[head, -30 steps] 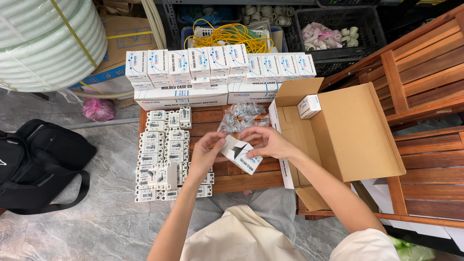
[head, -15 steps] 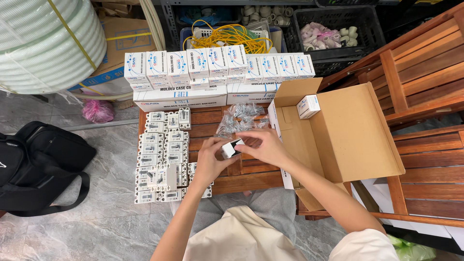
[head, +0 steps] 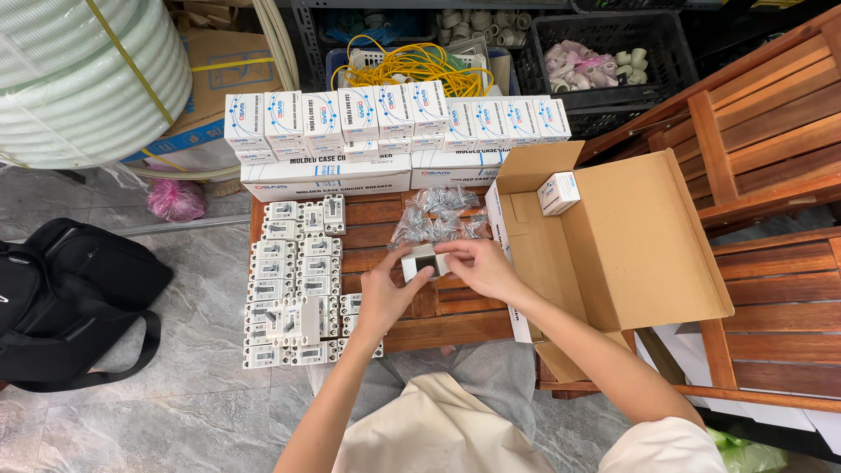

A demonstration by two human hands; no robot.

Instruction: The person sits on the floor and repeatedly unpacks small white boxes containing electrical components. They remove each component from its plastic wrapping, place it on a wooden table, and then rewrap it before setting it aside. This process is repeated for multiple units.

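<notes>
Small white box [head: 423, 260] clamped between fingers of left hand [head: 388, 293] and right hand [head: 484, 267], above wooden bench [head: 438, 302]; open cardboard carton [head: 639, 245] just right; loose breakers [head: 293, 280] left.

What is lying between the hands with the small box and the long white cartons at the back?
In the head view, clear plastic bags of screws lie on the wooden table between them.

Small box [head: 424, 260] now closer between hands.
</notes>
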